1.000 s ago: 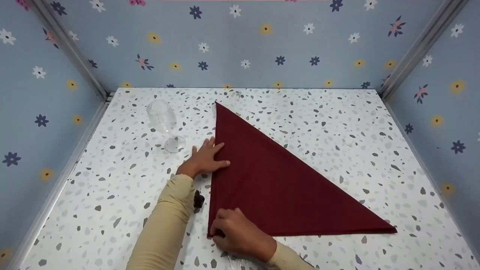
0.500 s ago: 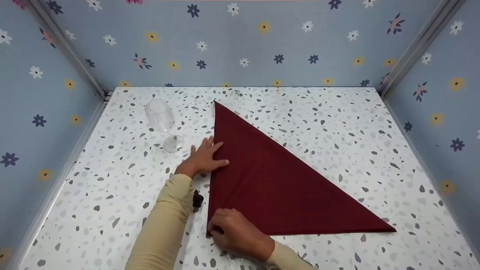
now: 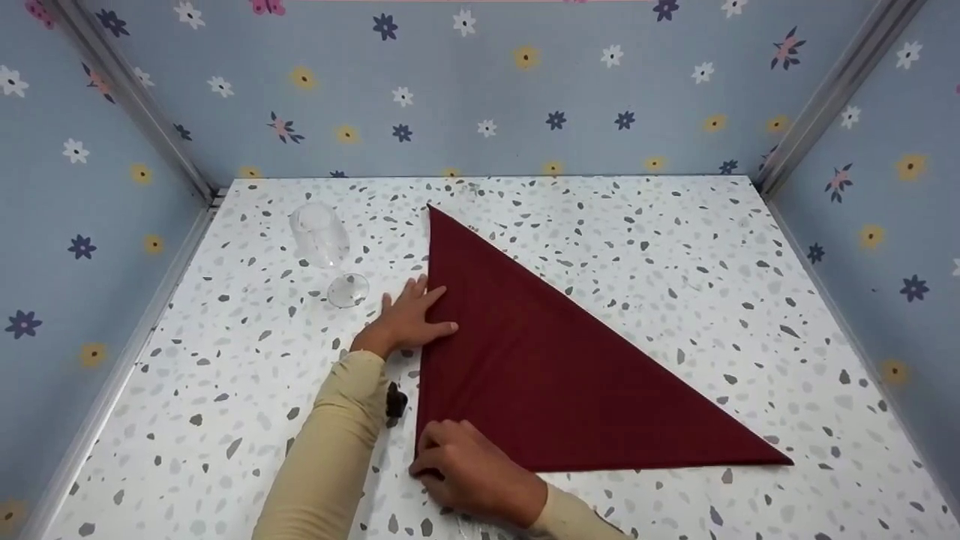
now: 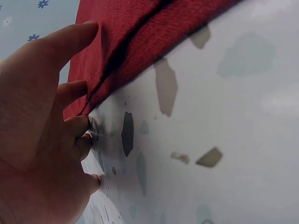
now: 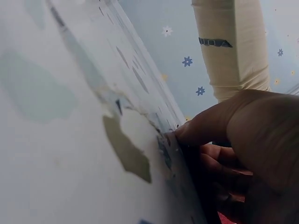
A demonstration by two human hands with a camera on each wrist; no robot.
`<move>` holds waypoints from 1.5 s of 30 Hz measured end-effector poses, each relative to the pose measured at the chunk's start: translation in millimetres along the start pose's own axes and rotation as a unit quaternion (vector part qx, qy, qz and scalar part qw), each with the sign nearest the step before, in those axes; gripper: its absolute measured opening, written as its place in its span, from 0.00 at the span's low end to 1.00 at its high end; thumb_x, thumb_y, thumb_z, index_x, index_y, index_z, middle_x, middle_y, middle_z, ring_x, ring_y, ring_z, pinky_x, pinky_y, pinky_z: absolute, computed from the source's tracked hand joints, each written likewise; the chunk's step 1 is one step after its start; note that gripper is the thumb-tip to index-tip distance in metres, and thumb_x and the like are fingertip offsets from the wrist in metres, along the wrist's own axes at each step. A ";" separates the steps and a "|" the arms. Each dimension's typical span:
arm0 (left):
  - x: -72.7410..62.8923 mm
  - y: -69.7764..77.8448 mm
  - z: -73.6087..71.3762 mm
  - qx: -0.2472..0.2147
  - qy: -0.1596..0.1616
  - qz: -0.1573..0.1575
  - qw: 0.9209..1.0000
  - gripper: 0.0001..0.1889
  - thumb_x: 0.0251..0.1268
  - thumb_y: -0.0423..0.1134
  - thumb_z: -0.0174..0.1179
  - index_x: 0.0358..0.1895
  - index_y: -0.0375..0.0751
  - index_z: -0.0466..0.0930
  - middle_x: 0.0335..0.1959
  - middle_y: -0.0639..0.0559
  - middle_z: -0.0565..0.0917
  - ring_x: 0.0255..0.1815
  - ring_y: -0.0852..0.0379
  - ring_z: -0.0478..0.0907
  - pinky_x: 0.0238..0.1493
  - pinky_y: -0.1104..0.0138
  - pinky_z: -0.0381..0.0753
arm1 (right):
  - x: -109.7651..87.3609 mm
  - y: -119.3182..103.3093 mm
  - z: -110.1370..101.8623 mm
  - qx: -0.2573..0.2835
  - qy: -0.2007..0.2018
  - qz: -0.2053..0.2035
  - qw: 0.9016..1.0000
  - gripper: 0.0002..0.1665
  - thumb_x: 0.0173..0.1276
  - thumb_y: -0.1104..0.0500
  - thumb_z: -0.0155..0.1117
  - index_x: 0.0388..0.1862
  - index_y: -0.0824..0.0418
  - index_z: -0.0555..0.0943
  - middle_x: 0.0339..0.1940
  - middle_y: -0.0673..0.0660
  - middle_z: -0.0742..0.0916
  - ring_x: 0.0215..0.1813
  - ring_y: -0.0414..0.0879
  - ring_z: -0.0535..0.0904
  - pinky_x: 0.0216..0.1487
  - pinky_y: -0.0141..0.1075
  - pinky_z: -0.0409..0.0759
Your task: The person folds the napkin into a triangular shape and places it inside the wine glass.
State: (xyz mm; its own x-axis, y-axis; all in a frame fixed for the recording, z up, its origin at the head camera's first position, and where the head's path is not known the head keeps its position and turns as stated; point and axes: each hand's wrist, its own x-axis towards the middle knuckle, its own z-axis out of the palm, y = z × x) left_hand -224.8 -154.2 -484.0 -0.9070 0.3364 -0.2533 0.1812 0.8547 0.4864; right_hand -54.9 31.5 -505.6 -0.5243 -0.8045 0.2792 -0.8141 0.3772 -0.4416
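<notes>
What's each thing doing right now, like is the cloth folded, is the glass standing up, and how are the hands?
Red cloth: folded into a triangle, spread flat
Glass: upright, looks empty
Left hand: fingers spread, resting at the cloth's left edge
Right hand: fingers curled, pinching the cloth's near left corner

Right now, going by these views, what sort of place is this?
Probably a small staged work booth rather than a lived-in room: flower-print panels wall in the far edge and both sides of a speckled white work surface, and metal-looking strips run up the corners.
</notes>
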 end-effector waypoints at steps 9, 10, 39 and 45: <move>0.1 -0.8 0.6 0.000 0.002 -0.003 1.000 0.43 0.70 0.61 0.55 0.81 0.43 0.52 0.82 0.38 0.41 0.81 0.39 0.33 0.73 0.37 0.32 | -0.1 2.2 2.5 -0.026 0.008 -0.020 0.999 0.14 0.65 0.63 0.66 0.44 0.48 0.90 0.34 0.45 0.78 0.34 0.36 0.68 0.34 0.25 0.61; 0.2 -1.0 0.6 -0.001 0.003 -0.002 1.000 0.43 0.70 0.61 0.55 0.81 0.43 0.52 0.81 0.37 0.41 0.81 0.38 0.33 0.73 0.37 0.31 | -0.1 2.3 2.8 -0.027 0.010 -0.021 0.999 0.15 0.64 0.64 0.65 0.45 0.48 0.90 0.34 0.45 0.77 0.33 0.36 0.67 0.33 0.25 0.61; 0.2 -3.3 -3.4 0.006 -0.004 0.023 1.000 0.44 0.67 0.58 0.62 0.80 0.44 0.54 0.81 0.33 0.43 0.80 0.35 0.35 0.72 0.34 0.35 | 12.2 -1.4 9.0 0.077 0.073 0.007 0.994 0.10 0.63 0.69 0.67 0.35 0.56 0.88 0.33 0.44 0.82 0.37 0.30 0.72 0.40 0.17 0.72; 2.2 -3.1 -1.6 0.009 -0.008 0.017 1.000 0.45 0.67 0.58 0.62 0.80 0.44 0.54 0.81 0.33 0.42 0.80 0.35 0.34 0.72 0.33 0.35 | 9.7 -1.6 4.6 0.094 0.033 0.027 0.995 0.07 0.68 0.66 0.66 0.38 0.55 0.88 0.35 0.43 0.83 0.38 0.28 0.74 0.41 0.17 0.73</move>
State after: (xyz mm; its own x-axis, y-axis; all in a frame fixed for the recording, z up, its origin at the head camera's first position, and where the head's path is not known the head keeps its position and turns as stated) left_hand -228.0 -156.7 -484.6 -0.8943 0.3710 -0.2503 0.2180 0.8496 0.4802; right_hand -57.5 21.0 -506.1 -0.5869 -0.7510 0.3025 -0.7257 0.3222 -0.6079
